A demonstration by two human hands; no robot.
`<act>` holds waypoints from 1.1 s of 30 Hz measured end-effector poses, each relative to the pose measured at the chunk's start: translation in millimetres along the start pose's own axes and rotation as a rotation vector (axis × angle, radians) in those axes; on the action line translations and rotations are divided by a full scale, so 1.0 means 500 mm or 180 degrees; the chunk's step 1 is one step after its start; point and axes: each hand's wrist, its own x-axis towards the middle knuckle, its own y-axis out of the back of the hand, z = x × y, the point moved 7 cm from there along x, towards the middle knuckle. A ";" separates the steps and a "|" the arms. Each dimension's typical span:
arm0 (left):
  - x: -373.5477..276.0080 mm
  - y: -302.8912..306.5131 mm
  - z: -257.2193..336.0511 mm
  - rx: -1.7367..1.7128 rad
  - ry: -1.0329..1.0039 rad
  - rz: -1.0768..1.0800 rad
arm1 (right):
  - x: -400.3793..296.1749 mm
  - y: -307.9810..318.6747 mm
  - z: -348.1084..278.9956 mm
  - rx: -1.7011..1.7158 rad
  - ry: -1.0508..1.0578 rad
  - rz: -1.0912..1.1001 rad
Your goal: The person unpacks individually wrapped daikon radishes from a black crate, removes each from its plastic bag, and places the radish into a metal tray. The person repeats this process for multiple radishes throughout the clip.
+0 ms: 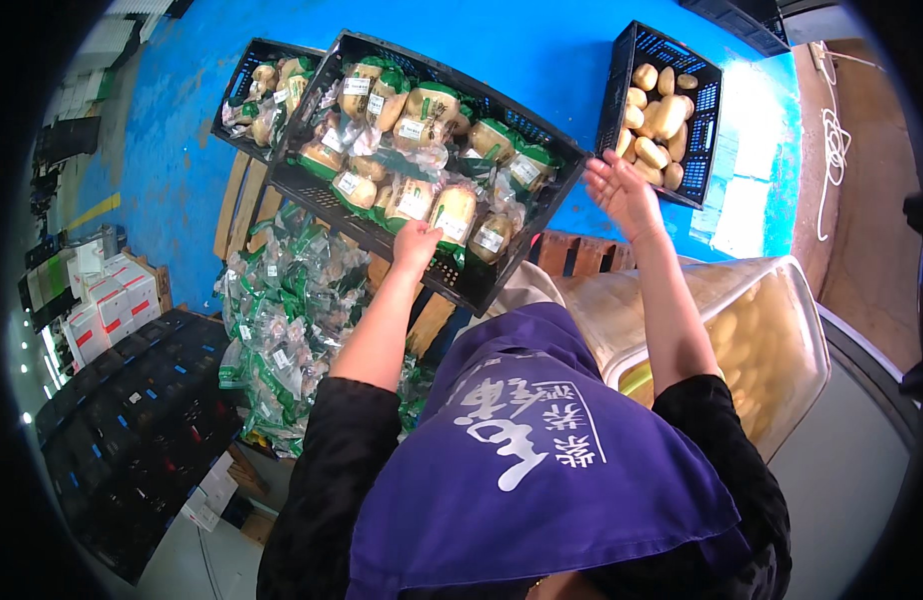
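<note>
A black plastic crate full of bagged, washed potatoes stands tilted before me. My left hand grips its near rim, the fingertips partly hidden. Just off the crate's right corner, my right hand is raised with its fingers spread. Labelled clear-and-green bags of potatoes lie inside. Beyond my right hand, another black crate holds loose potatoes. A third crate with bagged produce is partly covered by the near one at the left.
Many green-and-clear produce bags are heaped below the crate, by a wooden pallet. At my right stands a large pale tub of potatoes. Dark stacked crates and white boxes are at the left. A white cord hangs far right.
</note>
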 end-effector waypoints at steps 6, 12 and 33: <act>0.108 -0.089 -0.169 0.0081 0.0434 0.0402 | -0.041 0.051 0.109 -0.0168 -0.0371 0.0613; 0.041 -0.120 -0.091 -0.0418 0.1491 0.0199 | -0.043 0.104 0.099 -0.0268 -0.0299 0.0891; -0.050 -0.072 0.004 0.0380 -0.1133 0.1068 | -0.042 -0.099 0.144 -0.2588 -0.0139 0.0152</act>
